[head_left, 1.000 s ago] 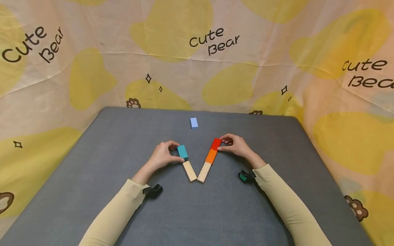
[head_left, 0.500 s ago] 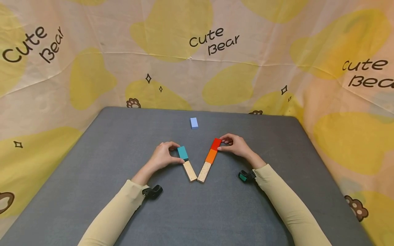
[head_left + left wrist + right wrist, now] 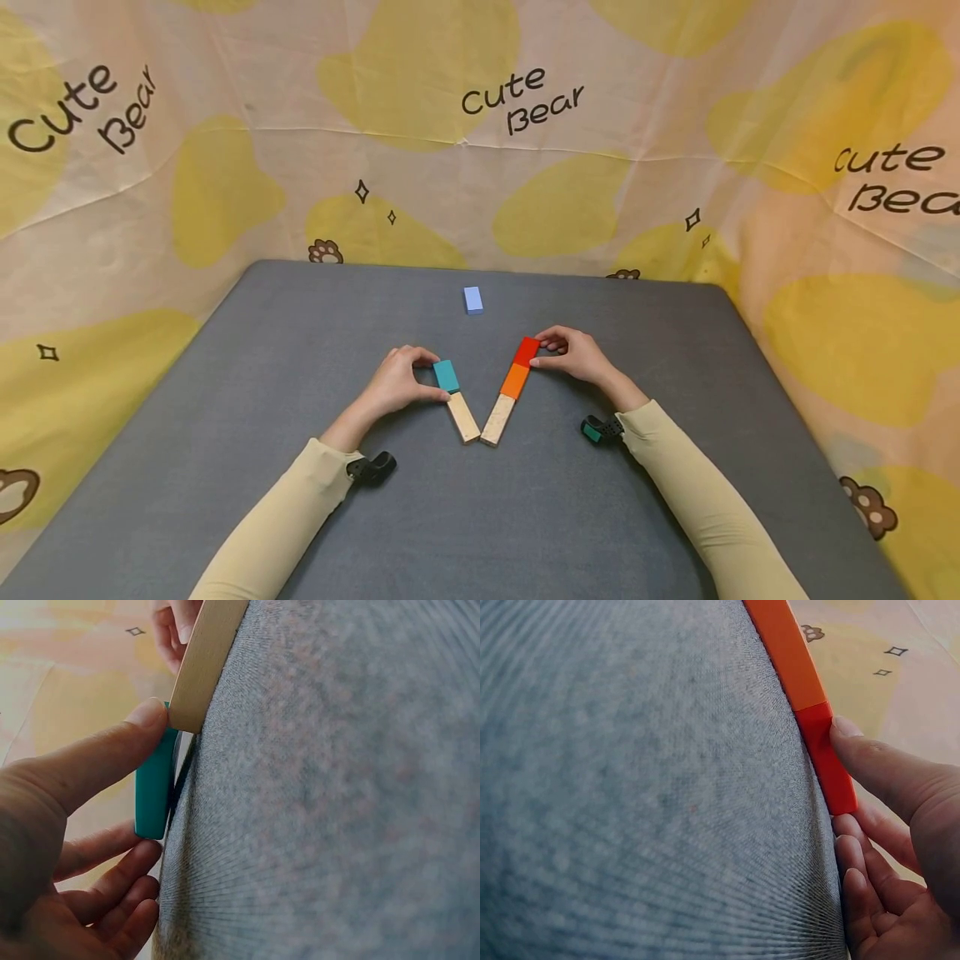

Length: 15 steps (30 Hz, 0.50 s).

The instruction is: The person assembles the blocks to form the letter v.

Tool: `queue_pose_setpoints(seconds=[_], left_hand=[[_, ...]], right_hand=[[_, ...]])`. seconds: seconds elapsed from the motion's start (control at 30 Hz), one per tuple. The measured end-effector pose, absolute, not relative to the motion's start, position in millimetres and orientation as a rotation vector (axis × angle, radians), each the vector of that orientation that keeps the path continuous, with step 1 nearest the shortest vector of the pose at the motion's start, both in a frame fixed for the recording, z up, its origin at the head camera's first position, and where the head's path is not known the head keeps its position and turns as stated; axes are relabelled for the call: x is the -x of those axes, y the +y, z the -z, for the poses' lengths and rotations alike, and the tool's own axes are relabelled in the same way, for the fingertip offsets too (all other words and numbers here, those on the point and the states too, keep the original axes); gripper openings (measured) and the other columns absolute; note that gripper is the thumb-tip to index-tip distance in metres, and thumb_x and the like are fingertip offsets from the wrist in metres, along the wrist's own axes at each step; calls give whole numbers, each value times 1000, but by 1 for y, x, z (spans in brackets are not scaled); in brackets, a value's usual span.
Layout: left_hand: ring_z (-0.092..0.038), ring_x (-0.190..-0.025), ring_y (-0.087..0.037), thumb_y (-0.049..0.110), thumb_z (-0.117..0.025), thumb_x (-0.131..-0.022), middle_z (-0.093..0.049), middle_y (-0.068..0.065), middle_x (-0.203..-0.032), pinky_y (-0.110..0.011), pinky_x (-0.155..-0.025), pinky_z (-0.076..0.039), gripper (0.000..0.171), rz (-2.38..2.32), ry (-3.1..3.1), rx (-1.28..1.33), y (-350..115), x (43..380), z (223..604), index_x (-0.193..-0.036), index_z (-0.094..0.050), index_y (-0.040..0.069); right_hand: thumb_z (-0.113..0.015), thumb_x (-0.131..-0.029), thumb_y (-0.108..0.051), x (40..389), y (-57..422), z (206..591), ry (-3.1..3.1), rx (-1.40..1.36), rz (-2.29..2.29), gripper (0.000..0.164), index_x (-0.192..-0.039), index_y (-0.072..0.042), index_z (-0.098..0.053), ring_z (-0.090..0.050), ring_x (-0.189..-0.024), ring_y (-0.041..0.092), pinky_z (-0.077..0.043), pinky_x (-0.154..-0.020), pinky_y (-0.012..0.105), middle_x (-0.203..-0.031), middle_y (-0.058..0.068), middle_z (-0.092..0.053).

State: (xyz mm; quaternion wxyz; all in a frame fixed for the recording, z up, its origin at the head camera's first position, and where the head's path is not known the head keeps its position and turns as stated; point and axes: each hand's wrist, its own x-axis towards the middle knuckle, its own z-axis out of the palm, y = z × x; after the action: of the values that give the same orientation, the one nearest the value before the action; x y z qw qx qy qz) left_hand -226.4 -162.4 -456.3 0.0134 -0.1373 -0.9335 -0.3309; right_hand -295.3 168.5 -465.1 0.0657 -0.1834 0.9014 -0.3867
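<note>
My left hand (image 3: 395,382) pinches a teal block (image 3: 446,376) between thumb and fingertips. In the left wrist view the teal block (image 3: 154,791) is slightly raised off the cloth, its near end meeting a plain wooden block (image 3: 206,664). Opposite, my right hand (image 3: 573,357) holds a red block (image 3: 526,351) by its ends, thumb near the orange block (image 3: 514,381). Red, orange and another plain wooden block (image 3: 497,420) lie end to end in a slanted row. The left plain block (image 3: 462,417) slants the other way, so both rows form a V that closes toward the person.
A light blue block (image 3: 472,300) lies alone near the back of the grey cloth-covered table (image 3: 480,533). Behind it and at the sides hangs a printed curtain (image 3: 420,108). Each wrist carries a black strap with a small camera (image 3: 372,468).
My left hand has lowered the teal block and drawn it slightly nearer, closing the dark gap between it and the left plain block. The right hand and its row have stayed put.
</note>
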Motion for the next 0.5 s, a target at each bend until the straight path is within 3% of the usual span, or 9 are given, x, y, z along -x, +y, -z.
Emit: queue_pose_setpoints(seconds=[0.5], left_hand=[[-52,-96,-25,38,-87,-62,-66,-8,-102,-41,-86,-41,58,1021,-2918,433,-162,227,456,-108,-68,8]], right_hand=[[-79,-76,-36,296,168,467,2725,551,1166,51,-118,-12,-64,-57,-97,21,-46,-88,38,-111,8,-64]])
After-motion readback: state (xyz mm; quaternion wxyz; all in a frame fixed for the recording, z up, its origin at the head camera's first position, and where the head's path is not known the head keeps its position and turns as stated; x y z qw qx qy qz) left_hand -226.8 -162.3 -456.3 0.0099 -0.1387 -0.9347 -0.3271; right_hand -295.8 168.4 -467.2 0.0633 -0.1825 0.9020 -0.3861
